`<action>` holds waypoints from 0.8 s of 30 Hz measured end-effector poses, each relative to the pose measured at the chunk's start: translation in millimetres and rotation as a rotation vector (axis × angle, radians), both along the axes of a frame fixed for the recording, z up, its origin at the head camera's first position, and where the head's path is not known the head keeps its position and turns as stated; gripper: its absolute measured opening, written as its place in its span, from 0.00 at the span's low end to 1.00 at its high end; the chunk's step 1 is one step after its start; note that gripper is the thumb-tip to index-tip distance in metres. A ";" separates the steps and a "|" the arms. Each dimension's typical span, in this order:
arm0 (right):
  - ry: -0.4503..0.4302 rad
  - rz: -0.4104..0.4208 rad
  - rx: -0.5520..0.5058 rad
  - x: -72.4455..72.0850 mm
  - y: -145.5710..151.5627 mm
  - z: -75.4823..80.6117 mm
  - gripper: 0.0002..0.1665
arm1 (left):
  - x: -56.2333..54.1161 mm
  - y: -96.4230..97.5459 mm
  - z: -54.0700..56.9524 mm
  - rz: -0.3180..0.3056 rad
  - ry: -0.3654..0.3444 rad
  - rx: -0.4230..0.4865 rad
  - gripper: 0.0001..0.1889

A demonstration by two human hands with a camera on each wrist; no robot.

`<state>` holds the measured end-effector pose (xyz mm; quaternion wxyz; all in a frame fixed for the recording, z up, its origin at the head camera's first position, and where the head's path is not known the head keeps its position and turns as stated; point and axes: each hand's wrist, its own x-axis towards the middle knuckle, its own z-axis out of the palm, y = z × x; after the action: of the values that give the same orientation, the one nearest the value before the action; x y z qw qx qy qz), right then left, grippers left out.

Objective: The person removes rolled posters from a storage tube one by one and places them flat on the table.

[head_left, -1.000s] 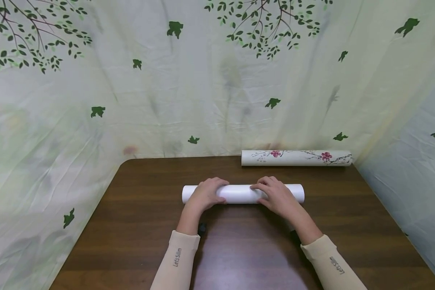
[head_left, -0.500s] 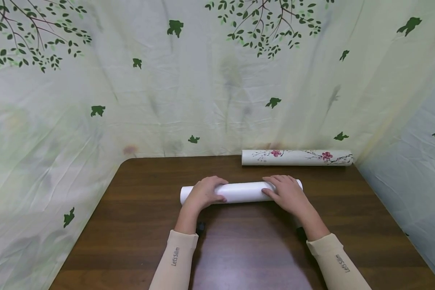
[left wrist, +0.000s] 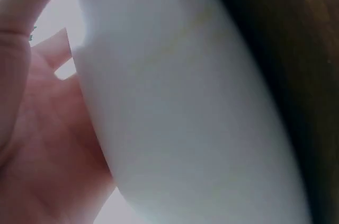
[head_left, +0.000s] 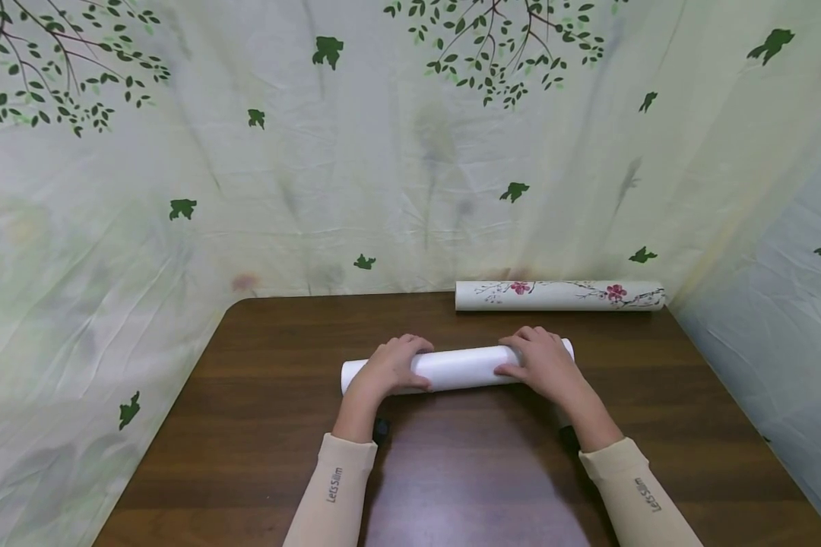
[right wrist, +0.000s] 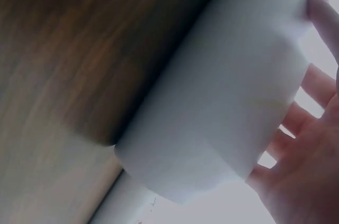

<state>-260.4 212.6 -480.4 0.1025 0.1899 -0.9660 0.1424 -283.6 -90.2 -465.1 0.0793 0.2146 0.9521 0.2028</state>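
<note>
A plain white paper roll (head_left: 461, 368) lies crosswise over the table, its right end a little farther back than its left. My left hand (head_left: 388, 367) grips it near the left end, thumb on the near side and fingers over the far side. Toward the other end, my right hand (head_left: 542, 363) holds it the same way. In the left wrist view the white surface of the roll (left wrist: 185, 97) fills the middle beside the left hand (left wrist: 47, 113). The right wrist view shows the roll (right wrist: 222, 97) against the fingers of the right hand (right wrist: 302, 144).
A second white roll (head_left: 561, 298) printed with pink blossoms and dark branches lies along the back edge of the brown wooden table (head_left: 280, 334). Behind it hangs a pale curtain (head_left: 383, 175) with green leaf patterns; another side of it runs along the right.
My right hand has slid right along the plain white roll. The roll, level a second ago, now slants, its right end farther back and its left end nearer. The blossom roll stays put.
</note>
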 end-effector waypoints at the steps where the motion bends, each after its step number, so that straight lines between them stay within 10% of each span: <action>1: 0.015 0.005 -0.002 -0.3 0.2 -0.6 0.32 | 0.9 0.1 0.7 0.001 -0.026 0.001 0.36; 6: 0.103 0.019 -0.001 -2.7 0.4 -5.0 0.31 | 5.0 1.5 3.7 0.008 -0.073 0.030 0.32; 24: 0.191 -0.024 -0.013 -5.2 -0.9 -8.2 0.37 | 4.4 18.3 11.5 0.072 0.170 0.188 0.30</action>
<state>-265.6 211.7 -488.6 0.1970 0.1904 -0.9531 0.1284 -279.1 -71.9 -453.6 -0.0296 0.2034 0.9392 0.2750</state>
